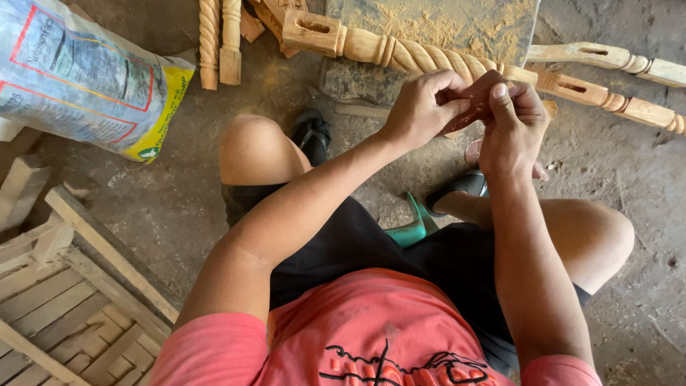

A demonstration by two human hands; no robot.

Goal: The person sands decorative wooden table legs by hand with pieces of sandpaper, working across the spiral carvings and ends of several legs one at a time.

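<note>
Head view looks straight down on me as I sit low with my knees apart over a dusty concrete floor (pixel 179 207). Both of my hands meet in front of me around a small reddish-brown piece of sandpaper (pixel 473 102). My left hand (pixel 418 107) is closed on its left edge, fingers curled over the top and thumb tucked under. My right hand (pixel 513 129) pinches the other side, thumb pressed flat on the upper face and the fingers folded behind it. The sheet sits bent between the two grips, held in the air just above the floor and just in front of a long twisted wooden spindle (pixel 407 51).

That spindle lies across the floor beyond my hands, with a square mortised block at its left end and a rope-like carved shaft; its far part passes behind my hands. It rests against a slab dusted with sawdust (pixel 457 25). Two shorter carved spindles (pixel 218 39) lie side by side to the left of it, and another turned piece (pixel 614 61) lies at the upper right.

A printed woven sack (pixel 82 75) sits at the upper left, and a slatted wooden frame (pixel 64 300) lies beside my left leg. A green-handled tool (pixel 414 225) rests between my legs, partly hidden by my shorts.
</note>
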